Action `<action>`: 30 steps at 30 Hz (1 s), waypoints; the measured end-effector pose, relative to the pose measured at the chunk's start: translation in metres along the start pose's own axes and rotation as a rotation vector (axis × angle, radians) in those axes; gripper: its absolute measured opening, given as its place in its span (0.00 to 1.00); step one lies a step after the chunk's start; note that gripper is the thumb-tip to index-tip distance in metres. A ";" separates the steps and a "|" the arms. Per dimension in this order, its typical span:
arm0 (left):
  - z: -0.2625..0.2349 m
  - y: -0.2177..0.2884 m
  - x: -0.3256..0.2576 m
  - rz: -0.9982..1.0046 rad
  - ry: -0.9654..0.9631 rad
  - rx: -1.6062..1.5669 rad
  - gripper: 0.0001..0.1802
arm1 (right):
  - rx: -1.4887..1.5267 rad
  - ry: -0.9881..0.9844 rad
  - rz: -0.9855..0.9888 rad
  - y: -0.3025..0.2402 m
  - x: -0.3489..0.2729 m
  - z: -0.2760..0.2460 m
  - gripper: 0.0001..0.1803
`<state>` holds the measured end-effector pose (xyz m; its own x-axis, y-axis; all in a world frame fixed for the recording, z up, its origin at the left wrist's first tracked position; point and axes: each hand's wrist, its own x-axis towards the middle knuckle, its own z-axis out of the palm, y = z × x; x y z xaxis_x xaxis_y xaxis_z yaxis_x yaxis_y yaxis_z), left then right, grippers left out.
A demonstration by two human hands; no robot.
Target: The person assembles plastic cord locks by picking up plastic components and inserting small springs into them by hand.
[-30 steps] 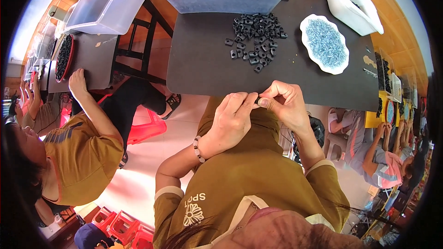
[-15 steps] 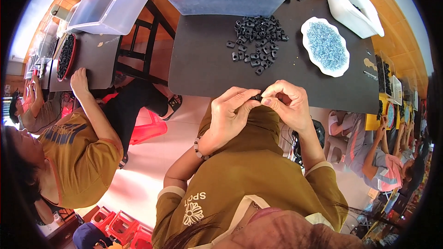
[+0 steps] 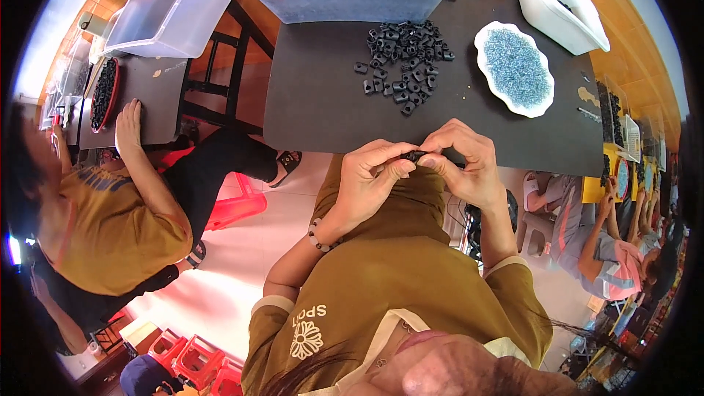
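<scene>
Close in front of me, at the table's near edge, a small black plastic part [image 3: 413,155] sits between my two hands. My left hand [image 3: 372,177] pinches it between thumb and fingertips. From the other side, my right hand [image 3: 466,165] is closed with thumb and forefinger on the part's right end. The fingers hide much of it, and I cannot make out whether a smaller piece is in the right fingertips. Beyond my hands lies a loose pile of similar black parts [image 3: 403,51]. Right of that pile, a white scalloped dish [image 3: 541,111] holds many tiny clear bluish pieces.
A large clear bin [image 3: 330,1] of black parts stands on the far side of the dark table [image 3: 315,95]. At the far right is a white tub [image 3: 561,18]. A co-worker [image 3: 125,220] sits to my left by another table; more people work at right.
Both hands stay together on the black part, with the right fingers shifted slightly and the part tilted a little. The co-worker at left has leaned and turned, and that person's hand has lifted slightly.
</scene>
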<state>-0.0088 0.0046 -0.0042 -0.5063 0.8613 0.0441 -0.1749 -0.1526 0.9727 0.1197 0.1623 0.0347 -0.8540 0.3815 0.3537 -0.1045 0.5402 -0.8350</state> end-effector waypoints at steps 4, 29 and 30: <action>0.003 -0.001 0.001 0.037 0.026 0.063 0.13 | 0.517 0.141 0.343 -0.002 -0.008 0.011 0.08; 0.014 -0.005 0.000 0.257 0.042 0.538 0.14 | 0.800 0.067 0.527 0.023 -0.033 0.008 0.06; 0.015 -0.005 0.000 0.256 0.041 0.537 0.14 | 0.798 0.069 0.543 0.023 -0.034 0.008 0.06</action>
<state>0.0046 0.0126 -0.0062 -0.5099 0.8085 0.2938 0.4031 -0.0772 0.9119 0.1422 0.1559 0.0006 -0.8589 0.4857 -0.1623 -0.0414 -0.3818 -0.9233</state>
